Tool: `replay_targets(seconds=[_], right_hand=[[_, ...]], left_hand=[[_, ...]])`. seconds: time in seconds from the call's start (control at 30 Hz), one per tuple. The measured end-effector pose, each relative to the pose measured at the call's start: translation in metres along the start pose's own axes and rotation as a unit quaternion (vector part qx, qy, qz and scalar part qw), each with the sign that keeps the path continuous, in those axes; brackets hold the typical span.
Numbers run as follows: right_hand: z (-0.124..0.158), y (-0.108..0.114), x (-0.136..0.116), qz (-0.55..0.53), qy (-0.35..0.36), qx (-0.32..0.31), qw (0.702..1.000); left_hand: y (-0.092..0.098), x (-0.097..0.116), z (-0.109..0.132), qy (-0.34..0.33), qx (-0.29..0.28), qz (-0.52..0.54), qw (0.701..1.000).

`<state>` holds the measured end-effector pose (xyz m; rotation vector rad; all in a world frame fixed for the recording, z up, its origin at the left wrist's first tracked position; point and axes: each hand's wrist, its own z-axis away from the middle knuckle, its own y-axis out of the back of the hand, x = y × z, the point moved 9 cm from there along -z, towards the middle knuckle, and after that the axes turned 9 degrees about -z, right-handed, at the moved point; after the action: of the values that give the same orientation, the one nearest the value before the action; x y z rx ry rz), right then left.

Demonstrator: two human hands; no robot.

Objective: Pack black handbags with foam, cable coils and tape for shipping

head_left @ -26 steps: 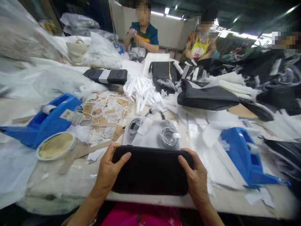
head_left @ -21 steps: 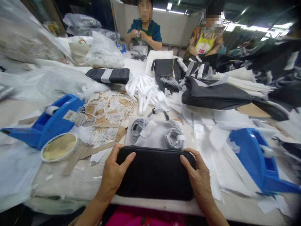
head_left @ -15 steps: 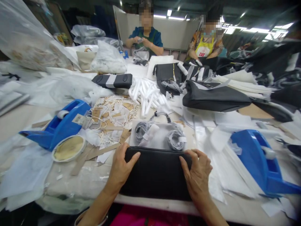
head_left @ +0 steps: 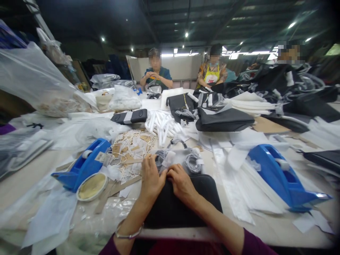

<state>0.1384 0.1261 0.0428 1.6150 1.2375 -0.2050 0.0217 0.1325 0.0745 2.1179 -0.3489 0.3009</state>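
A flat black bag (head_left: 191, 209) with rounded corners lies in front of me at the table's near edge. My left hand (head_left: 152, 182) is closed over its top left corner, fingers curled past the far edge. Close beside it, my right hand (head_left: 182, 182) pinches at the same top edge, the fingertips almost meeting the left thumb. What exactly lies between the right fingertips is hidden. Just beyond the bag, a bundled grey strap coil (head_left: 193, 163) and a second coil (head_left: 159, 159) rest on clear wrapping; the left fingers partly cover the second.
Blue tape dispensers stand left (head_left: 82, 164) and right (head_left: 276, 177). A round tub (head_left: 92, 186), a heap of stringed tags (head_left: 132, 147) and white foam tubes (head_left: 162, 125) lie leftward and ahead. Another black bag (head_left: 224, 118) sits beyond; co-workers are across the table.
Both hands have shifted along the bag's top edge: the right moved left from the right corner to beside the left hand. The head view has tilted up.
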Motion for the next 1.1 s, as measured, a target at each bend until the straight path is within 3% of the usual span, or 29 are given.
replay_targets(seconds=[0.17,0.3,0.4,0.53,0.63,0.8,0.93,1.03,1.1], right_hand=[[0.002,0.009,0.016,-0.075,-0.039,0.082,0.993],[-0.011,0.002,0.033,-0.081,-0.076,0.037,0.993],[-0.021,0.001,0.044,-0.079,-0.109,0.0,0.991],[-0.029,0.004,0.052,-0.095,-0.153,-0.006,0.984],[-0.031,0.005,0.054,-0.097,-0.169,0.006,0.981],[-0.032,0.003,0.054,-0.09,-0.162,-0.013,0.983],[-0.034,0.002,0.054,-0.084,-0.166,-0.028,0.982],[-0.035,0.0,0.054,-0.069,-0.18,-0.046,0.98],[-0.035,-0.001,0.053,-0.061,-0.192,-0.052,0.978]], left_hand=[[-0.016,0.025,-0.017,-0.012,0.005,-0.089,0.996],[-0.019,0.029,-0.018,-0.016,0.01,-0.115,0.993],[-0.018,0.024,-0.021,0.005,0.003,-0.064,0.998],[-0.031,0.003,-0.03,0.075,-0.077,0.04,0.993],[-0.038,-0.006,-0.037,0.084,-0.109,0.028,0.99],[-0.04,0.007,-0.035,0.04,-0.103,-0.012,0.994],[-0.028,0.015,-0.032,0.055,-0.061,-0.029,0.996],[-0.024,0.009,-0.037,0.067,-0.048,-0.007,0.997],[-0.032,-0.004,-0.042,0.101,-0.064,0.057,0.991]])
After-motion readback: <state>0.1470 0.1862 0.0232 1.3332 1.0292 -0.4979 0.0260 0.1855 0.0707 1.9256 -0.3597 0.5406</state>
